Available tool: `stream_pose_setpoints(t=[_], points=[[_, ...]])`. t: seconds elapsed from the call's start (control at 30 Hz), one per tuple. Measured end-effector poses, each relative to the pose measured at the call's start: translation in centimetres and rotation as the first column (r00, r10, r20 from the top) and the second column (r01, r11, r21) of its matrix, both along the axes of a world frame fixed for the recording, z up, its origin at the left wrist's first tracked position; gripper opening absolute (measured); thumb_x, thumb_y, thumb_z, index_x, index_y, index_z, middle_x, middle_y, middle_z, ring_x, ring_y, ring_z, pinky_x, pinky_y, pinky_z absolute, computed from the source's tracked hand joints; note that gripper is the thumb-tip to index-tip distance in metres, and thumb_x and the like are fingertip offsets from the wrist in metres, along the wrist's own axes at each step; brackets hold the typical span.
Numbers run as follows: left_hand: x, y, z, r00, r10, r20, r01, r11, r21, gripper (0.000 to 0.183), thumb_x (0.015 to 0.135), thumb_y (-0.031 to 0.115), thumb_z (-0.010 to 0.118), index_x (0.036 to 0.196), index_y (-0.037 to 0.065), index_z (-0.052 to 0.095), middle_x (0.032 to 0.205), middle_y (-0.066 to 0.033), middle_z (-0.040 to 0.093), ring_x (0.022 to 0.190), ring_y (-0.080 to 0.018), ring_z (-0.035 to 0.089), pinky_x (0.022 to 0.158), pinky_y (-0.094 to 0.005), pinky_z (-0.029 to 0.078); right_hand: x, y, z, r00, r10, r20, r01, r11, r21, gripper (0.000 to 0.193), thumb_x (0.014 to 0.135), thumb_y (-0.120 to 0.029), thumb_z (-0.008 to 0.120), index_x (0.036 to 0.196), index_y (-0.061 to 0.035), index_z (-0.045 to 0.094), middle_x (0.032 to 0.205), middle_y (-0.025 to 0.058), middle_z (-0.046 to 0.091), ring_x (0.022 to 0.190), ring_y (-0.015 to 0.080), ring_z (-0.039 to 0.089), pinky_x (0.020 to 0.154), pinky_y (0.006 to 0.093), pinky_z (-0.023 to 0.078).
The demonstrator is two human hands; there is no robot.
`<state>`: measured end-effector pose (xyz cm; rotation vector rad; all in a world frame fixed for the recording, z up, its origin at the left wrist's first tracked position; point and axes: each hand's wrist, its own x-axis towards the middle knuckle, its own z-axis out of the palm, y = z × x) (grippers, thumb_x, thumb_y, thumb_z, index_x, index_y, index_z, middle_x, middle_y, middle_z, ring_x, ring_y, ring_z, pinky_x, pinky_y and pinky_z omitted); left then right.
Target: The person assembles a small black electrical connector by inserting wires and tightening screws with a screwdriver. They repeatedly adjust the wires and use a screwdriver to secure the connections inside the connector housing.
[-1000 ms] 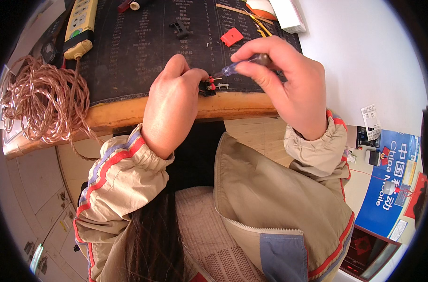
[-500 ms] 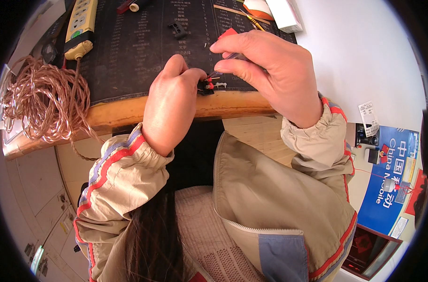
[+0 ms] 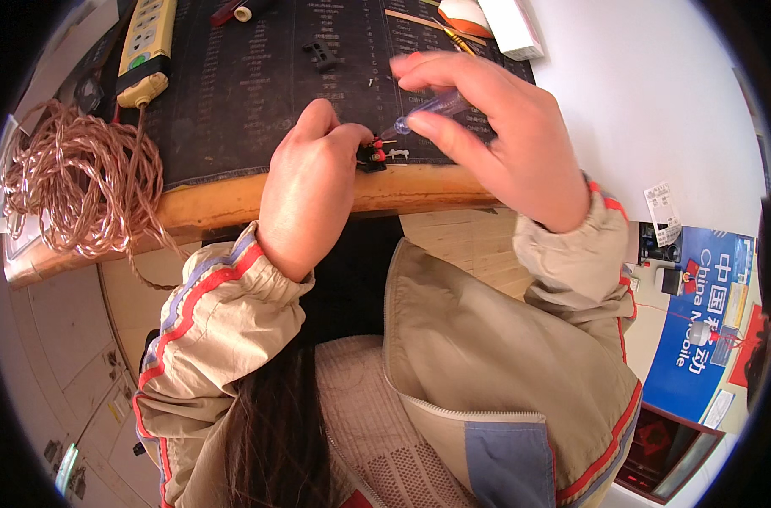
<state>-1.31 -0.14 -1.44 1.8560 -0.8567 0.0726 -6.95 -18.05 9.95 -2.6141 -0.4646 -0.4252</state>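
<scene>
At the mat's near edge my left hand is closed, its thumb and index finger pinching a small red-and-black part. A little pale piece sticks out to its right. My right hand is curled loosely around a screwdriver with a clear bluish handle; thumb and index finger stand apart with the handle between them. The screwdriver's shaft slants down-left to the red-and-black part, its tip partly hidden by my left fingers. Beyond the hands lies a black plastic piece, with a tiny screw-like bit nearer.
On the left a coiled brown cable lies beside a yellow power strip. A dark printed mat covers the wooden-edged table. At the back right are a yellow-and-black pen-like tool, an orange-and-white object and a white box.
My right thumb and index finger have spread wider, showing more of the screwdriver handle, and the hand has shifted slightly to the right. My left hand and the small part keep their place.
</scene>
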Motion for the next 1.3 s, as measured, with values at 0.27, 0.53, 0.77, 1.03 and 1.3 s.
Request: stream_pose_setpoints(t=[0.27, 0.53, 0.77, 1.03, 1.3], points=[[-0.1, -0.1, -0.1, 1.0, 0.006, -0.001, -0.006, 1.0, 0.006, 0.017, 0.09, -0.007, 0.066, 0.103, 0.0, 0.076, 0.088, -0.0141, 0.056, 0.076, -0.0322, 0.061, 0.07, -0.0405, 0.05, -0.6, 0.7, 0.8, 0.963, -0.106, -0.247, 0.093, 0.994, -0.064, 0.025, 0.097, 0.005, 0.065, 0.122, -0.0011, 0.062, 0.119, 0.012, 0.071, 0.103, 0.0234, 0.074, 0.09, 0.0324, 0.059], [0.1, -0.1, -0.1, 1.0, 0.001, 0.02, -0.001, 1.0, 0.007, 0.018, 0.09, -0.007, 0.066, 0.102, 0.001, 0.076, 0.087, -0.0139, 0.056, 0.075, -0.0319, 0.061, 0.07, -0.0402, 0.05, -0.5, -1.1, 2.1, 0.932, 0.076, -0.354, -0.077, 0.997, 0.012, 0.024, 0.098, 0.001, 0.065, 0.122, -0.001, 0.062, 0.116, 0.0113, 0.072, 0.106, 0.0272, 0.073, 0.091, 0.0342, 0.058], [0.1, 0.0, -0.1, 1.0, -0.002, 0.019, 0.001, 1.0, 0.017, 0.018, 0.09, -0.007, 0.066, 0.102, 0.001, 0.076, 0.087, -0.0142, 0.056, 0.075, -0.0319, 0.061, 0.069, -0.04, 0.05, -0.3, -0.7, 1.6, 0.968, 0.08, -0.237, -0.095, 0.994, -0.052, 0.024, 0.094, 0.003, 0.07, 0.116, -0.0015, 0.062, 0.108, 0.0123, 0.072, 0.099, 0.028, 0.074, 0.085, 0.0347, 0.058], [0.1, 0.0, 0.0, 1.0, -0.002, 0.014, 0.002, 1.0, 0.016, 0.018, 0.09, -0.008, 0.065, 0.103, 0.0, 0.075, 0.088, -0.0148, 0.056, 0.076, -0.0324, 0.061, 0.07, -0.0398, 0.05, -1.4, -0.1, 0.8, 0.998, 0.006, -0.06, -0.013, 0.994, -0.108, 0.023, 0.094, -0.006, 0.074, 0.112, -0.0028, 0.06, 0.106, 0.0122, 0.07, 0.096, 0.0291, 0.072, 0.08, 0.036, 0.056], [0.1, -0.1, -0.1, 1.0, -0.01, 0.0, 0.01, 1.0, 0.012, 0.019, 0.09, -0.007, 0.066, 0.104, 0.0, 0.076, 0.087, -0.0144, 0.055, 0.076, -0.0324, 0.06, 0.07, -0.04, 0.05, -0.6, 0.4, 0.5, 0.973, -0.018, -0.229, 0.009, 0.999, -0.039, 0.026, 0.096, -0.005, 0.072, 0.118, -0.0031, 0.057, 0.108, 0.0102, 0.071, 0.097, 0.026, 0.075, 0.084, 0.0334, 0.059]])
